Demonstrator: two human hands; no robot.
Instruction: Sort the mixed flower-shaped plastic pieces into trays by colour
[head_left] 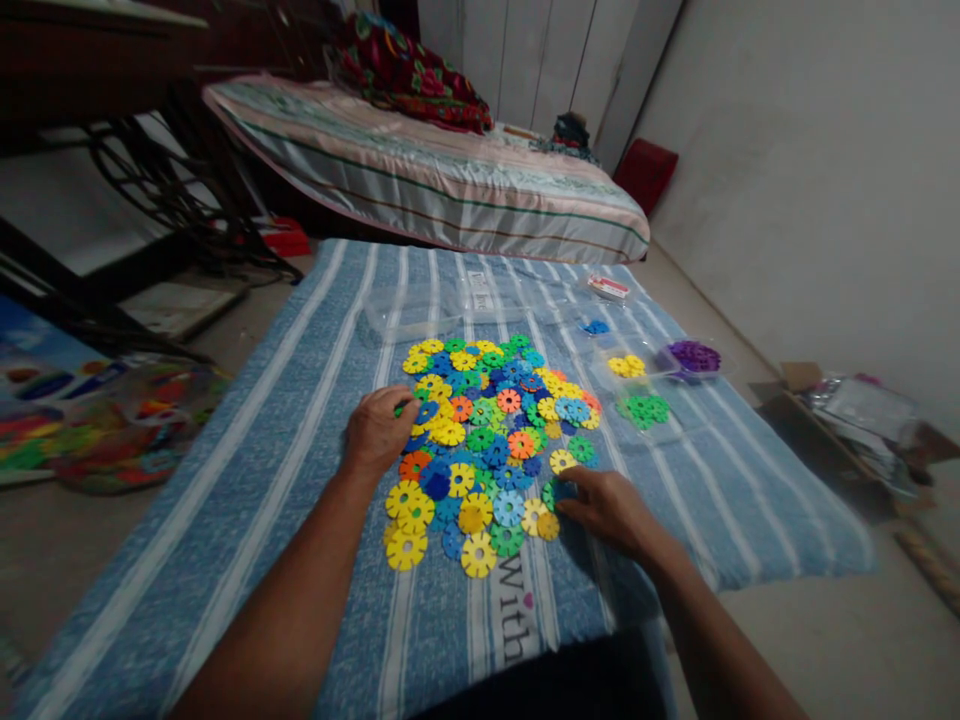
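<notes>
Grip: my left hand [381, 425] pinches a green piece [400, 409]; my right hand [609, 505] is at a green disc [550, 494], closed on it or not I cannot tell. One striped cloth [292, 470]. On it, between my hands, one heap of slotted discs [495, 452], mixed colours. Beyond, one clear tray [412, 325]. At right: purple pieces [695, 356], green pieces [646, 411], yellow pieces [626, 366], blue pieces [596, 327].

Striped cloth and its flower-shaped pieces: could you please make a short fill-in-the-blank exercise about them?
The group of pieces farthest right on the striped cloth is ____ in colour.
The large printed word below the mixed pile reads "____".
The mixed pile lies ____ the left hand and the right hand.

Missing words: purple; with; between.
</notes>
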